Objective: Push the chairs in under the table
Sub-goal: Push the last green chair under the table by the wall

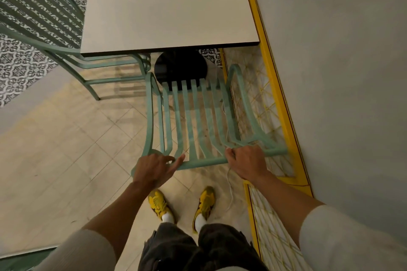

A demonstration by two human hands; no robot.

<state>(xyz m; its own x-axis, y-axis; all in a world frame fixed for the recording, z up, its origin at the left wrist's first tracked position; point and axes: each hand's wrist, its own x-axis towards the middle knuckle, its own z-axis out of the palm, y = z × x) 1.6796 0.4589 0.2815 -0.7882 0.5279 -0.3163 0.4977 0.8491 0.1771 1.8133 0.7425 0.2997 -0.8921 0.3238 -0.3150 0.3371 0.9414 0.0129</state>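
**Near chair gripped, not yet tucked in**

Both hands are on the top rail of the mint-green slatted metal chair [193, 116]. The right hand [246, 160] is wrapped around the rail; the left hand [154, 168] rests on it with fingers loose (thumb probably hooked under, hard to tell). The seat front sits just short of the near edge of the pale square tabletop [167, 15]. Next comes a straight forward push, clear of the black round pedestal base [180, 68].

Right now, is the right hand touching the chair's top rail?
Touching. The head view shows the right hand curled over the top rail of the green chair, fingers wrapped around it with no gap.
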